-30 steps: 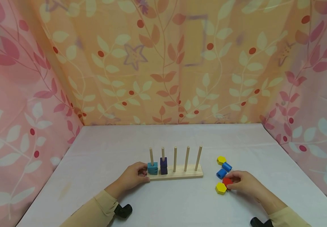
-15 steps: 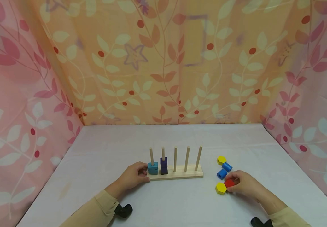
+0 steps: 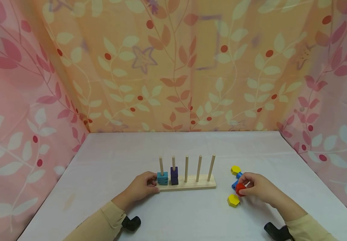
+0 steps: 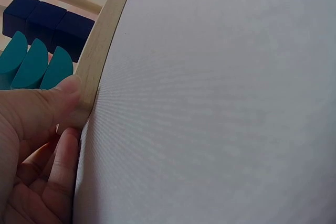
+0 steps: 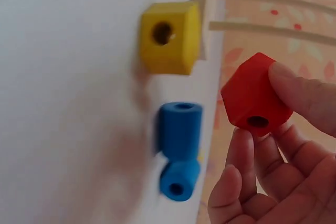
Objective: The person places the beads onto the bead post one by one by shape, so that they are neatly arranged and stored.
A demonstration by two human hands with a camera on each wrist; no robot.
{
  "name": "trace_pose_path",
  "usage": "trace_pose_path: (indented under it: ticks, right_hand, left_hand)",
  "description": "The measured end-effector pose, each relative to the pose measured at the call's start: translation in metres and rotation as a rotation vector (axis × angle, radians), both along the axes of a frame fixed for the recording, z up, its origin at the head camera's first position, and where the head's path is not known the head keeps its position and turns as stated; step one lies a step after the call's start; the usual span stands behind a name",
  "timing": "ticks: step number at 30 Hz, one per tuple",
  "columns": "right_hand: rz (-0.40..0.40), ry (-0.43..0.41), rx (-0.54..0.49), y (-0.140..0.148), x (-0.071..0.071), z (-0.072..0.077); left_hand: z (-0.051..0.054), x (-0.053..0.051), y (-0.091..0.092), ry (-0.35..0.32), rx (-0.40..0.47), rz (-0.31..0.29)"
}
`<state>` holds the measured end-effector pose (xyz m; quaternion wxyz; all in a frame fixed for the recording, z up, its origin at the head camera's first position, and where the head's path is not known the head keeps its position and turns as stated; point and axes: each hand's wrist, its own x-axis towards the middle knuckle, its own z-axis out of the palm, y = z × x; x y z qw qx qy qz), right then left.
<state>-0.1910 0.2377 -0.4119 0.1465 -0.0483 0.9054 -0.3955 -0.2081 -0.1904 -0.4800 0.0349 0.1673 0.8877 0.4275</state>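
My left hand [image 3: 141, 186] grips the left end of a wooden peg board [image 3: 188, 187], thumb on top in the left wrist view. Half-round teal blocks [image 4: 32, 64] sit stacked on the leftmost peg. Dark blue square blocks [image 3: 174, 175] fill the lower part of the second peg; the other three pegs are bare. My right hand [image 3: 259, 188] pinches a red faceted block [image 5: 256, 95] with a hole, held above the table between thumb and fingers. Just beyond it lie two blue cylinders [image 5: 181, 129], partly hidden by the hand in the head view.
One yellow hexagonal block [image 3: 233, 200] lies nearer me, and another yellow block [image 3: 235, 170] lies behind the cylinders. White cloth covers the table [image 3: 116, 154]. Patterned curtains [image 3: 173, 67] close off the back and both sides.
My right hand has lifted the red block off the table and moved slightly away from me, now overlapping the blue cylinders. My left hand and the peg board stay put.
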Motion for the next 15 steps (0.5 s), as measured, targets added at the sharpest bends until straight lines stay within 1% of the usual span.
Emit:
trace_pose_path:
  ticks: [8, 15]
  right_hand:
    - [0.064, 0.097, -0.14, -0.017, -0.001, 0.024]
    - [0.102, 0.177, -0.202, -0.04, -0.003, 0.049]
  left_hand:
    - [-0.001, -0.002, 0.0, -0.011, 0.001, 0.002]
    - [0.0, -0.001, 0.0, -0.003, -0.014, 0.001]
